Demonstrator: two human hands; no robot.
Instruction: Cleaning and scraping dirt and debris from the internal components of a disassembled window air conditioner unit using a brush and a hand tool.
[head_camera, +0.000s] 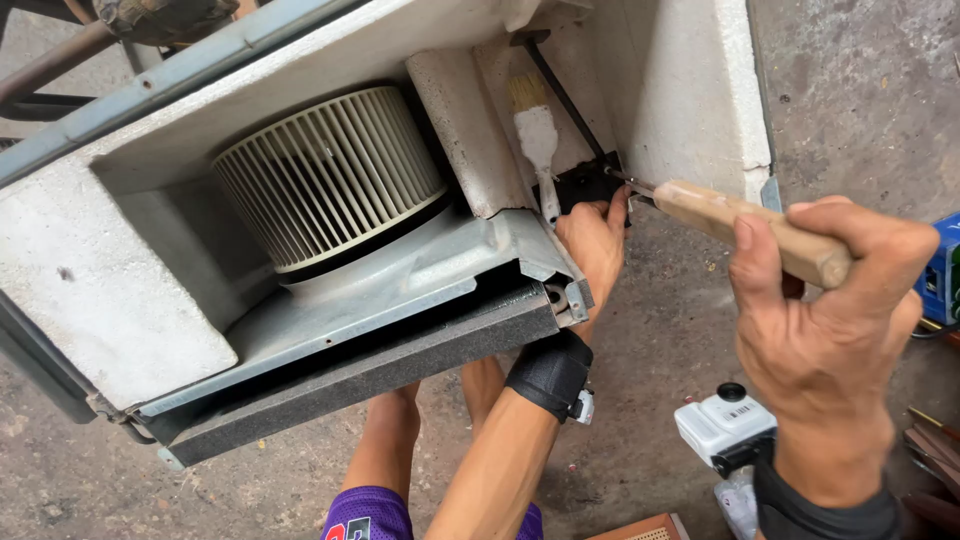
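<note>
A wooden-handled screwdriver (745, 222) is being gripped in the closed right hand (830, 330); a black bracket (585, 183) is being pinched by the left hand (592, 240), above stained concrete floor (660, 340).

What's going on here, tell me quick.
A person is working on an opened air-conditioner housing with a white blower wheel showing inside. The right hand grips a wooden-handled screwdriver, its tip set at a dark bracket in the corner. The left hand steadies that bracket from below. A paintbrush rests inside the housing, untouched. The unit lies tilted on a concrete floor.
</note>
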